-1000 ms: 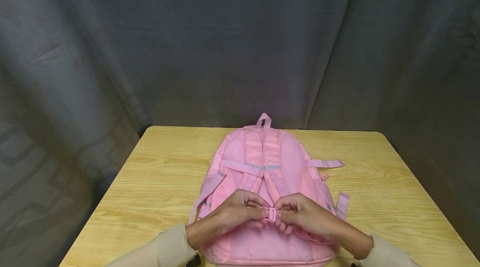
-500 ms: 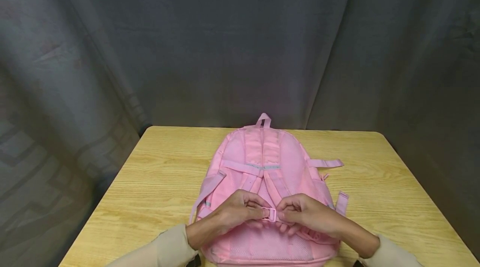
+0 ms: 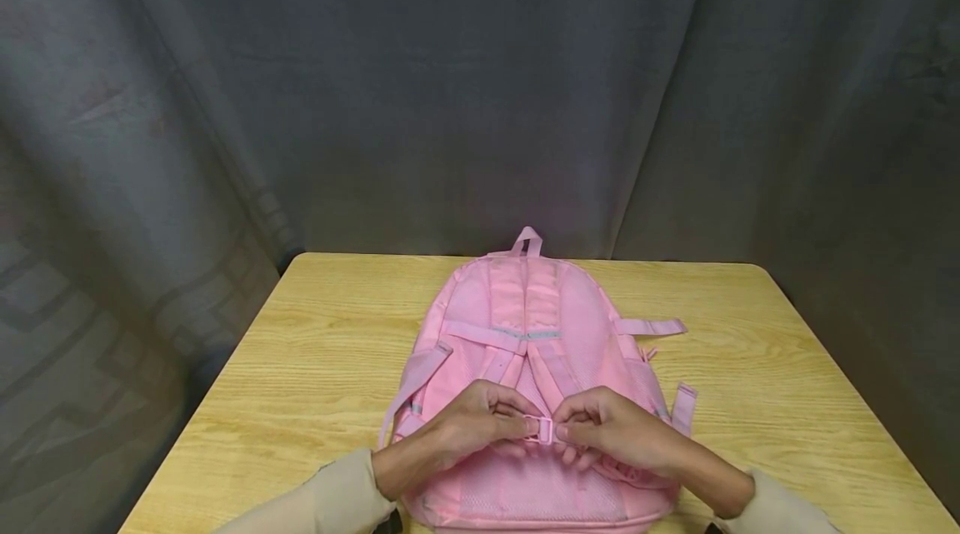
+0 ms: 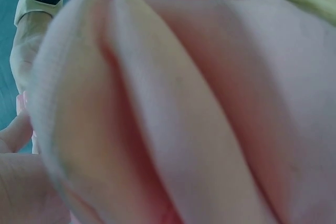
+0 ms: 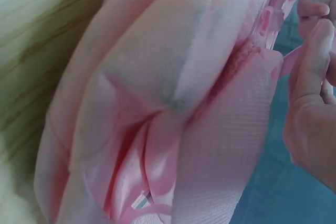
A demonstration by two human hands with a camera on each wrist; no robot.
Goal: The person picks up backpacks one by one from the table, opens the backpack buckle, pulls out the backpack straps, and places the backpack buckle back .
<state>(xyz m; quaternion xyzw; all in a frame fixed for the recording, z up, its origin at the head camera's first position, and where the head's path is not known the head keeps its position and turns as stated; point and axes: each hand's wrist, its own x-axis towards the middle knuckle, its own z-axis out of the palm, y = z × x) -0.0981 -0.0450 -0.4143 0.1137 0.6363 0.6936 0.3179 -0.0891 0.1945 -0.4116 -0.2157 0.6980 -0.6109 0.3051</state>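
A pink backpack (image 3: 536, 496) lies on the table, its shoulder straps and handle loop facing up. Over its lower half, a small pink plastic buckle (image 3: 545, 431) sits between my two hands. My left hand (image 3: 476, 421) pinches the buckle's left side between thumb and fingers. From the right, my right hand (image 3: 618, 434) pinches the webbing strap right at the buckle's other side. Its fingers cover most of that strap. Blurred pink fabric (image 4: 178, 98) fills most of the left wrist view. In the right wrist view, the right hand (image 5: 315, 114) shows at the edge beside the backpack's side.
The wooden table (image 3: 337, 334) has rounded far corners. Loose side straps stick out on the backpack's right, one high (image 3: 652, 326) and one lower (image 3: 684, 409); another strap (image 3: 420, 380) lies at its left. A dark grey curtain (image 3: 465, 101) hangs behind the table.
My right hand has shifted very slightly right and still pinches the strap by the buckle. The left hand and the backpack stay practically in place.
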